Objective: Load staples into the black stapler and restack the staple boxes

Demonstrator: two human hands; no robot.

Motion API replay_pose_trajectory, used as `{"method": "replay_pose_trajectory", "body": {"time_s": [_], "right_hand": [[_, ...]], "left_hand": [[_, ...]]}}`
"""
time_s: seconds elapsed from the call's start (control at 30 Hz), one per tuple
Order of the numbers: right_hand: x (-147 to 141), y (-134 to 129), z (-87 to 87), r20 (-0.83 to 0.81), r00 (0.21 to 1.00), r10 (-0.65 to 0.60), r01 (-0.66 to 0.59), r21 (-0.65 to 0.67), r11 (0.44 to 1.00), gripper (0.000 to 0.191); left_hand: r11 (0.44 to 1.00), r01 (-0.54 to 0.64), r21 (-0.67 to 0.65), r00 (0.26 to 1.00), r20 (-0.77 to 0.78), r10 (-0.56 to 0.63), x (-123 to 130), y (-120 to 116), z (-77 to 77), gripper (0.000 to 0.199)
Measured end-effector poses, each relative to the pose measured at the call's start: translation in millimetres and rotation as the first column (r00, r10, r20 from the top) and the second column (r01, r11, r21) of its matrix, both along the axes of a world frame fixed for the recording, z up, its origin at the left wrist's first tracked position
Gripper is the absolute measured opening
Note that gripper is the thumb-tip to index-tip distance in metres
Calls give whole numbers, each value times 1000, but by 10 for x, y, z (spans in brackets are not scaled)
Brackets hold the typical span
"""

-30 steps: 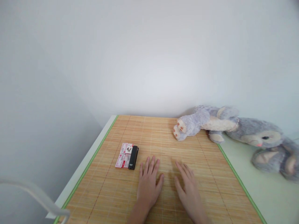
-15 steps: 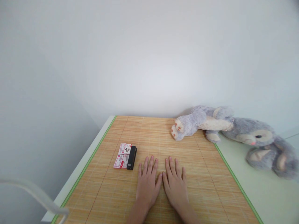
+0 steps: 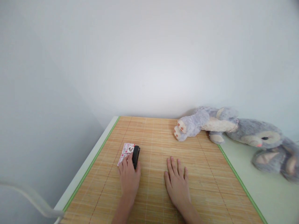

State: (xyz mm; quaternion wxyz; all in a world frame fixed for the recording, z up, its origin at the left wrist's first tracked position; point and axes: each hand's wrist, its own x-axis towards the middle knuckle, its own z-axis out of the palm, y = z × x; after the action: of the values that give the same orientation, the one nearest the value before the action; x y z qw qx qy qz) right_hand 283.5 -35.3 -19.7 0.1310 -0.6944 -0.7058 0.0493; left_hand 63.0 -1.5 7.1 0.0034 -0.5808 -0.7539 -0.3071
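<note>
My left hand is at the near end of a black stapler, its thumb on the right side and its fingers on the left, over part of the small white and red boxes. The fingers are apart around the stapler's near end; a closed grip is not visible. On the bamboo mat, my right hand lies flat, palm down, with fingers spread and nothing in it. The stapler lies against the right edge of the boxes.
A grey plush rabbit lies along the back right, across the mat's edge and the pale table. A white wall rises behind. At the lower left is a blurred pale cable or bar.
My left hand has moved left, from beside my right hand to the stapler and boxes. My right hand stays flat on the mat. The view has shifted slightly.
</note>
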Motion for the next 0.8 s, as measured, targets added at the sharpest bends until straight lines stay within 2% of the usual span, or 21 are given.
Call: {"method": "replay_pose_trajectory", "body": {"time_s": [0.07,0.13,0.2,0.27,0.33,0.37,0.43,0.47,0.5,0.53,0.57,0.63,0.67,0.73,0.8], "right_hand": [[22,4,-4,-39,999,-3,3,-8,1000,61],[45,20,0,-123,992,-11,7,-30,1000,60],[47,62,33,-268,963,-14,-2,-60,998,59],[17,150,106,-461,888,-1,-34,-68,997,57],[-32,295,215,-623,781,33,-75,-41,996,56],[-52,385,277,-666,743,57,-95,-21,995,55],[-59,584,403,-657,745,113,-146,6,989,55],[-43,681,464,-635,759,143,-177,11,984,51],[-14,772,521,-607,775,177,-215,11,977,46],[24,851,574,-582,784,213,-256,8,967,39],[65,919,622,-562,788,251,-300,4,954,32],[134,1019,699,-515,791,331,-392,-11,920,23],[153,1056,727,-492,790,367,-431,-19,902,22],[151,1120,760,-446,788,425,-490,-36,871,21],[107,1192,776,-408,785,467,-531,-53,846,19]], "left_hand": [[998,53,-37,992,120,-48,-73,40,-9,44],[994,95,-60,963,257,-77,-44,46,-43,43],[990,123,-71,935,342,-92,97,22,-87,42],[984,162,-79,902,416,-115,335,-20,-136,47],[972,226,-66,795,589,-145,624,-79,-180,55],[961,274,-44,703,691,-169,766,-114,-197,57],[913,407,22,532,807,-257,990,-192,-209,52],[883,467,51,482,822,-302,1055,-231,-203,47],[855,514,64,475,809,-347,1083,-266,-189,43],[840,539,61,516,764,-387,1076,-292,-171,40],[842,538,44,594,689,-416,1038,-309,-152,39],[875,485,3,776,461,-431,909,-307,-127,43],[887,461,-17,842,325,-431,838,-290,-128,45],[892,448,-56,890,125,-439,719,-243,-156,48],[876,472,-101,881,27,-472,657,-201,-207,49]]}}
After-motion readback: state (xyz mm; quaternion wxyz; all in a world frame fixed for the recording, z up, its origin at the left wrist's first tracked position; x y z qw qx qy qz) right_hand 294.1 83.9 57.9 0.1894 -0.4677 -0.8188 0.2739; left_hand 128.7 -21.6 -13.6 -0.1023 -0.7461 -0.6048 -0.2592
